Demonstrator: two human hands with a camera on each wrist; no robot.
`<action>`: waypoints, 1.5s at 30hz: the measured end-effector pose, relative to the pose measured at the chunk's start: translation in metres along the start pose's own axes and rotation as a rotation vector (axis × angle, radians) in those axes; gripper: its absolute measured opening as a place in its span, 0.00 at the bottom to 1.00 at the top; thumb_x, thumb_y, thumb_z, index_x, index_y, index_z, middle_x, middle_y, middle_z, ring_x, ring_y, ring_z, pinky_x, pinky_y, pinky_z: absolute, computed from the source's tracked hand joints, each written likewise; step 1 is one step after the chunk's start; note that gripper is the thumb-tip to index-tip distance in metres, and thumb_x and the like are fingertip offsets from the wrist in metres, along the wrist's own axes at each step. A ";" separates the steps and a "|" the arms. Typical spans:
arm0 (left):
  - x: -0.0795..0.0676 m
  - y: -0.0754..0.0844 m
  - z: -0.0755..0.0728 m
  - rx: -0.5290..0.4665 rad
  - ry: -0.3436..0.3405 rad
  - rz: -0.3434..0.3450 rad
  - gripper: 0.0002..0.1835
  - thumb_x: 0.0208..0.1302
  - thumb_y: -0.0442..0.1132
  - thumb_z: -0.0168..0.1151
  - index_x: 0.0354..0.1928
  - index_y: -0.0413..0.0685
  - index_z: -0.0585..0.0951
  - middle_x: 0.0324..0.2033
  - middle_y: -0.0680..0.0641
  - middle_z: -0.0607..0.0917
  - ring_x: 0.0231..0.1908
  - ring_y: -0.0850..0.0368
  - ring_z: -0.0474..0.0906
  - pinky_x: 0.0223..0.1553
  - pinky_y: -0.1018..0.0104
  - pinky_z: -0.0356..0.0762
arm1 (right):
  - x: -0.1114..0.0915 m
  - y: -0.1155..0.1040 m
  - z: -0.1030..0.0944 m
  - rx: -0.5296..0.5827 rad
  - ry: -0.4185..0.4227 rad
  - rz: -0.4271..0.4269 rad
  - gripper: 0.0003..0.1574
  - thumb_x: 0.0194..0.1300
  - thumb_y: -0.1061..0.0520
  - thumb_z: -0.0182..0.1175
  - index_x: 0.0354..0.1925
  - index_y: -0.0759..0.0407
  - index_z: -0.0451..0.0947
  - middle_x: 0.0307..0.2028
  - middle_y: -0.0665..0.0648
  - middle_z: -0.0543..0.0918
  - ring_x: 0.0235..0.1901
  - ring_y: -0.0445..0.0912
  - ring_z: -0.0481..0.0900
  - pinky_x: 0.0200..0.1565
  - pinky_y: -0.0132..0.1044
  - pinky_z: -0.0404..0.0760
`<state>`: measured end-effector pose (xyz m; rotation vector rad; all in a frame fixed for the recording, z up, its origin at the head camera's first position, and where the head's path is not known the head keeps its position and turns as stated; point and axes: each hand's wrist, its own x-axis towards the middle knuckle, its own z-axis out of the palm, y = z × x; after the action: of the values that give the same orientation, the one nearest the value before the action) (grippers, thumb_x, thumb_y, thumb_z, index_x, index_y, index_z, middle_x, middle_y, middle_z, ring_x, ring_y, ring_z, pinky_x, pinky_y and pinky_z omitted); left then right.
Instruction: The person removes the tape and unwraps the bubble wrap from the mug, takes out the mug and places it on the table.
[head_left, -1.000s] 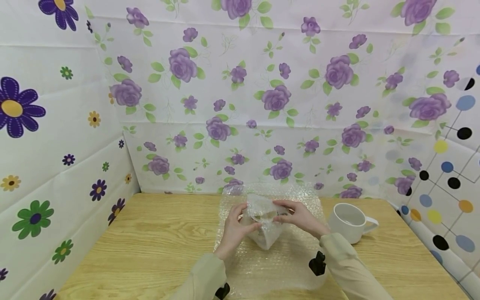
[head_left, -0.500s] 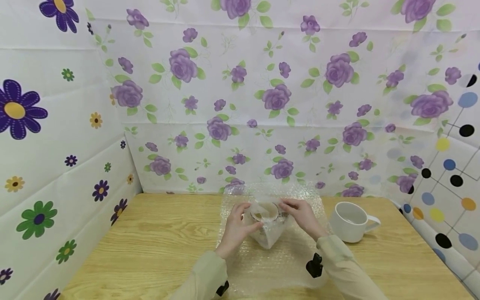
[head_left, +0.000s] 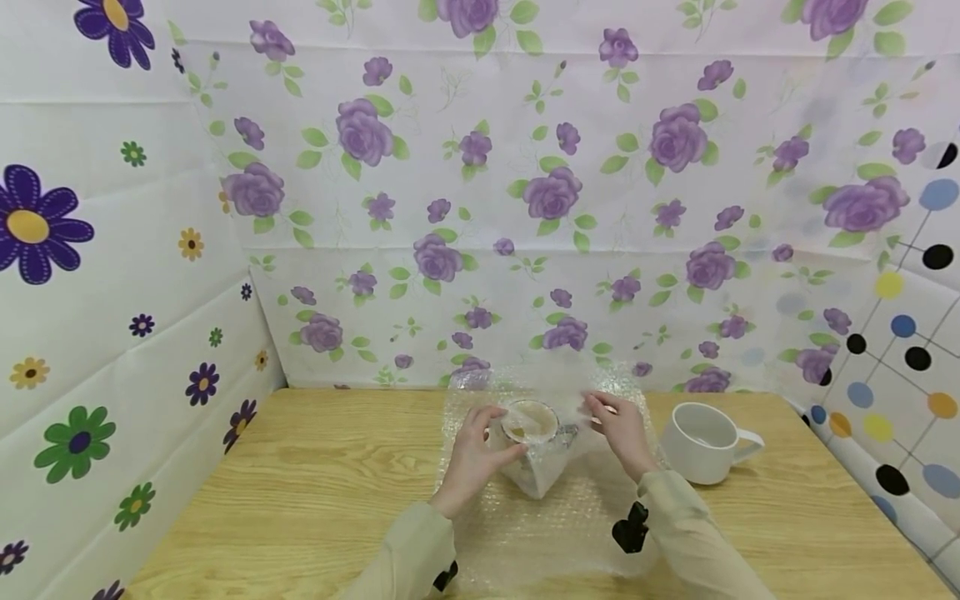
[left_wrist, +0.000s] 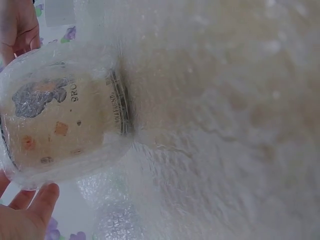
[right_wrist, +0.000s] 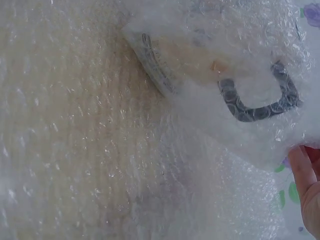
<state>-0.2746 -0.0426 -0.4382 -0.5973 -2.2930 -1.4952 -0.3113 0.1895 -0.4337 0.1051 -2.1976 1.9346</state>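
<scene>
A cream printed mug (head_left: 531, 427) with a dark rim stands upright, partly wrapped in bubble wrap (head_left: 555, 542); its opening shows from above. My left hand (head_left: 474, 454) holds the wrapped mug from the left, thumb in front and fingers toward the back. To the right, my right hand (head_left: 618, 427) pinches a flap of the bubble wrap, apart from the mug. Through the plastic in the left wrist view, the mug's printed side (left_wrist: 55, 117) shows dark and orange figures. The right wrist view shows its dark handle (right_wrist: 260, 110) under the wrap, with my right fingers (right_wrist: 300, 170) at the wrap's edge.
A plain white mug (head_left: 701, 446) stands right of the wrap, close to my right forearm, its handle to the right. The sheet spreads over the wooden table (head_left: 322, 483) and reaches the flowered backdrop (head_left: 450, 317). Black wrist cameras (head_left: 630, 529) sit under both sleeves.
My right hand has moved right, drawing the flap off the mug's top. The rim and opening, covered a second ago, are now exposed. My left hand has stayed in place.
</scene>
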 end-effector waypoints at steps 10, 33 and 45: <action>-0.001 0.000 -0.001 0.002 -0.014 -0.010 0.27 0.47 0.41 0.71 0.48 0.38 0.72 0.46 0.46 0.70 0.48 0.47 0.68 0.47 0.49 0.69 | 0.003 0.009 -0.007 -0.064 0.057 0.033 0.17 0.66 0.62 0.52 0.49 0.73 0.72 0.45 0.68 0.75 0.43 0.54 0.75 0.40 0.40 0.77; -0.001 -0.011 0.002 -0.002 0.000 0.097 0.27 0.50 0.47 0.69 0.46 0.39 0.73 0.46 0.46 0.70 0.47 0.50 0.69 0.45 0.50 0.70 | 0.002 0.029 -0.018 -0.164 0.148 0.013 0.17 0.59 0.71 0.56 0.46 0.73 0.64 0.42 0.70 0.71 0.41 0.58 0.74 0.34 0.33 0.78; 0.000 -0.002 -0.001 -0.001 -0.034 -0.010 0.26 0.48 0.41 0.71 0.47 0.38 0.72 0.49 0.43 0.70 0.50 0.48 0.67 0.48 0.53 0.69 | 0.007 0.037 -0.022 -0.151 0.129 0.097 0.17 0.60 0.70 0.54 0.48 0.77 0.66 0.42 0.72 0.72 0.33 0.52 0.78 0.37 0.41 0.79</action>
<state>-0.2752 -0.0440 -0.4396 -0.6178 -2.3238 -1.5022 -0.3228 0.2166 -0.4662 -0.1486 -2.2911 1.7608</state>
